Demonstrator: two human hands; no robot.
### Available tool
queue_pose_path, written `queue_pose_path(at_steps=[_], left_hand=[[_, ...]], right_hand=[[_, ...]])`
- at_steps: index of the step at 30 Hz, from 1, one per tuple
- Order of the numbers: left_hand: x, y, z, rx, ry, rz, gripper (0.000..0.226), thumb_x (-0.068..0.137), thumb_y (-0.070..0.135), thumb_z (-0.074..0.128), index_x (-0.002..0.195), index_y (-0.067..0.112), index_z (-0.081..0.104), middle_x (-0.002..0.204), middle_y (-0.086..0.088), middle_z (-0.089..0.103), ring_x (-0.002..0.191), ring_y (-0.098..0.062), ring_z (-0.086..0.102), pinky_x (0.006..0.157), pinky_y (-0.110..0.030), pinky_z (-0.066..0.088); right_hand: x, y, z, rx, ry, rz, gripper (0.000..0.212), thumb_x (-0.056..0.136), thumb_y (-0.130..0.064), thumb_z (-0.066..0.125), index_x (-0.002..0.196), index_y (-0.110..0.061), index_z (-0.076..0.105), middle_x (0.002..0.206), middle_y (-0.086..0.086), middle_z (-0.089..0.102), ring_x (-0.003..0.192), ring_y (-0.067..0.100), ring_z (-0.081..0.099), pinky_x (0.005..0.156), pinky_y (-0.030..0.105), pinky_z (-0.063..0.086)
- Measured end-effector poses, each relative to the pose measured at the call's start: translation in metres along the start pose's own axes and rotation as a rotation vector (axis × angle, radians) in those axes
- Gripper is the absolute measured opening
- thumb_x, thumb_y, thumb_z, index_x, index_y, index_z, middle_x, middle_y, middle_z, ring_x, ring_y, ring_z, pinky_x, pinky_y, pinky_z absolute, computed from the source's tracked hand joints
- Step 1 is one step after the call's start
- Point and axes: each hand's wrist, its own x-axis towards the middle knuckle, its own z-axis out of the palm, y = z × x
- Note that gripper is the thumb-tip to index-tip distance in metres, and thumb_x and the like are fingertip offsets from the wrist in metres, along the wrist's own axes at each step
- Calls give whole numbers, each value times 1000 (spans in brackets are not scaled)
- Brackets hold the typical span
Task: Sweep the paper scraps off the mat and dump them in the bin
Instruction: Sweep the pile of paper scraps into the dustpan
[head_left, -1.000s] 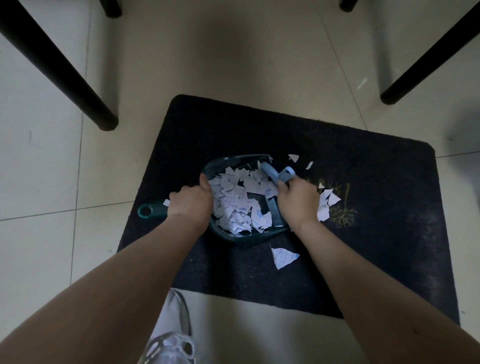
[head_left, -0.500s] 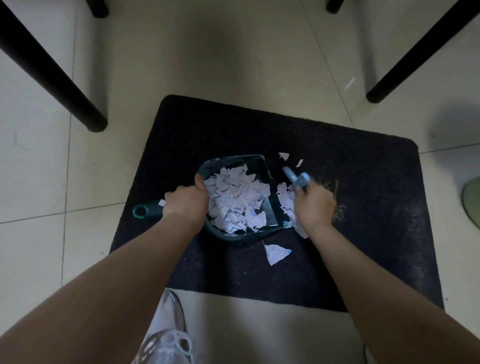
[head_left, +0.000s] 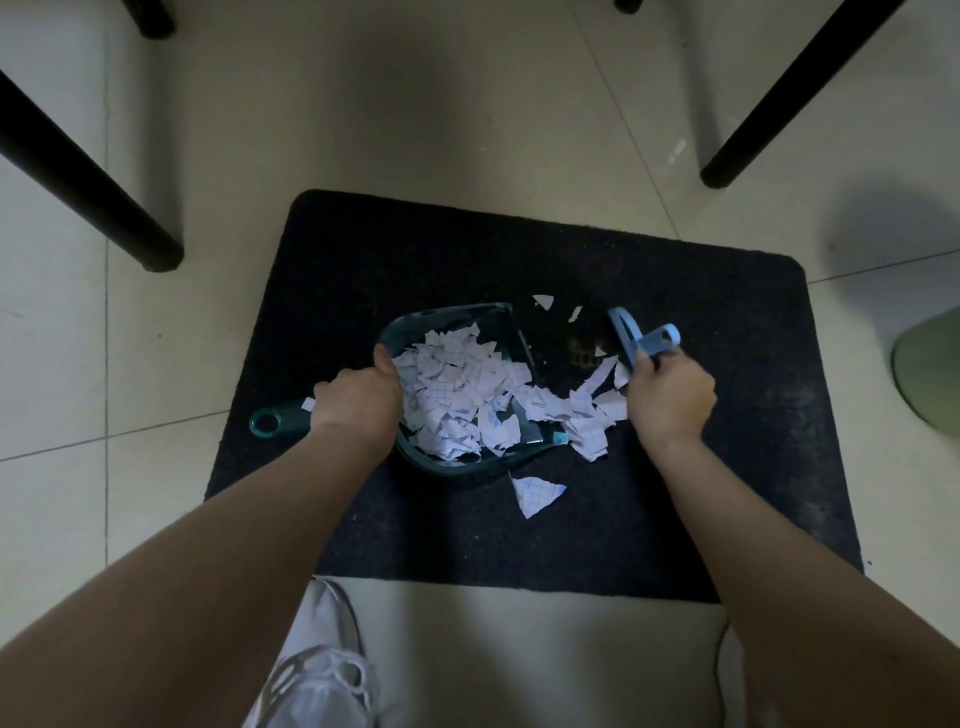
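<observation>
Black coarse-pile mat (head_left: 675, 493), rounded corners, lying on pale floor tiles (head_left: 415, 130); both hands work over its middle.

Dustpan (head_left: 457, 322), teal translucent plastic, resting on the mat between the hands, open edge turned toward the right hand. Handle with ring end projects out past the left hand to the mat's left edge.

Left hand (head_left: 358, 405): fingers curled round the dustpan's handle where it meets the pan, thumb on the pan's rim.

Paper scraps (head_left: 452, 395), white with blue grid, heaped inside the dustpan; a further trail spills over its open edge and reaches the right hand. One larger scrap (head_left: 537, 493) lies on the mat nearer the person than the dustpan; two small scraps (head_left: 543, 301) lie beyond the pan.

Right hand (head_left: 670, 400): fingers closed round a light-blue brush (head_left: 639, 338), its looped handle end sticking up beyond the knuckles. Bristles cannot be made out.

Black furniture legs (head_left: 93, 197) stand on the tiles beyond and outside each hand. White shoe (head_left: 317, 680) near the person, below the left forearm. Pale green object (head_left: 930, 364) at the frame edge, well right of the right hand.
</observation>
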Motion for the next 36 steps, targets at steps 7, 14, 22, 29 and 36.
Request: queue_pose_path(at_steps=[7,14,22,29,36], left_hand=[[2,13,-5,-4,-5,13,87,88,2,53,152,0,-6,133,-14,51,120,-30,49,93,-41,45],[2,16,-4,-2,6,9,86,88,0,52,152,0,-5,131,-16,53,118,-31,50,92,-41,45],[3,18,-2,-16,14,12,86,88,1,52,152,0,-5,130,-15,54,116,-30,52,91,-41,45],[4,23,-4,-17,10,15,88,87,0,54,152,0,-5,131,-15,53,117,-31,51,91,-41,45],[5,22,-1,-2,14,16,90,86,-1,55,152,0,-5,128,-14,55,114,-31,53,88,-41,46]], right_hand=[[-37,-21,30,19,-177,-60,27,97,-24,48,104,-5,66,75,1,60,56,9,51,46,17,32],[-48,-39,29,129,-168,-141,32,97,-25,48,81,-3,64,71,3,56,60,19,52,53,26,37],[-27,-2,8,34,-33,106,27,97,-24,49,97,-3,65,81,6,62,71,22,58,65,31,48],[-55,-24,25,45,-243,-129,26,97,-24,47,94,-8,67,72,-3,53,64,16,49,62,25,33],[-24,-15,0,97,-83,-35,28,96,-25,51,85,-4,66,72,3,59,58,15,53,53,24,40]])
